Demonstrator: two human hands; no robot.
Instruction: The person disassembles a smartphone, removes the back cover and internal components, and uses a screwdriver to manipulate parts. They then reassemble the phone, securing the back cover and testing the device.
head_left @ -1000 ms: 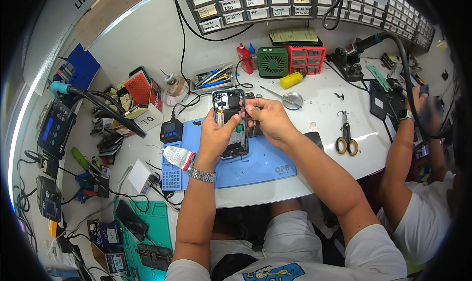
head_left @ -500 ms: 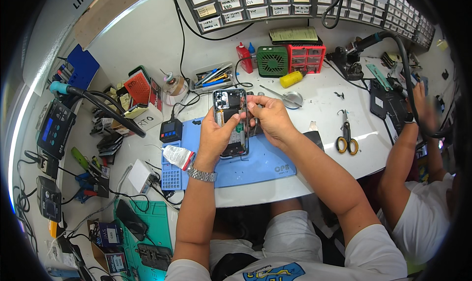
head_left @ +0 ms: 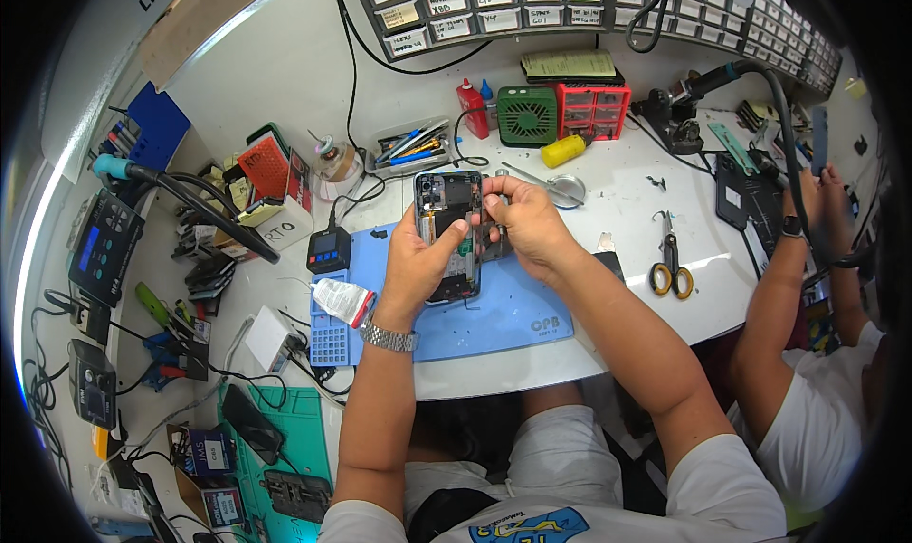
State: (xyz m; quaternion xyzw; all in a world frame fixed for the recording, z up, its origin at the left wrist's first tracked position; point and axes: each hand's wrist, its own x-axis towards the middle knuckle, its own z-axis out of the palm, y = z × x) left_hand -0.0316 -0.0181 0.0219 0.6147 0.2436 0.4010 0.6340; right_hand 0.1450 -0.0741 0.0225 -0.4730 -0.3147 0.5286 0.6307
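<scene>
An opened smartphone [head_left: 454, 282] with its inner boards showing is held upright over the blue repair mat [head_left: 513, 320]. My left hand [head_left: 423, 258] is closed around its left side, the thumb lying across the inside. My right hand [head_left: 525, 222] is at the phone's upper right edge, fingers drawn together in a pinch; what is between them is too small to make out. A dark part [head_left: 494, 245] shows just under the right fingers, beside the phone. A white tube with a red end [head_left: 344, 301] lies by my left wrist.
Scissors [head_left: 671, 269] and a round metal tin [head_left: 568, 191] lie to the right. Behind stand a green fan [head_left: 527, 117], a red drawer box [head_left: 594, 111] and a tool tray [head_left: 413, 149]. A black power-display box [head_left: 330, 251] is left of the mat. A co-worker's hands [head_left: 817, 196] are at far right.
My right hand has shifted slightly at the phone's edge, its fingers turned more inward, and the dark part beneath shows more. The left hand keeps its hold. The co-worker's hands moved.
</scene>
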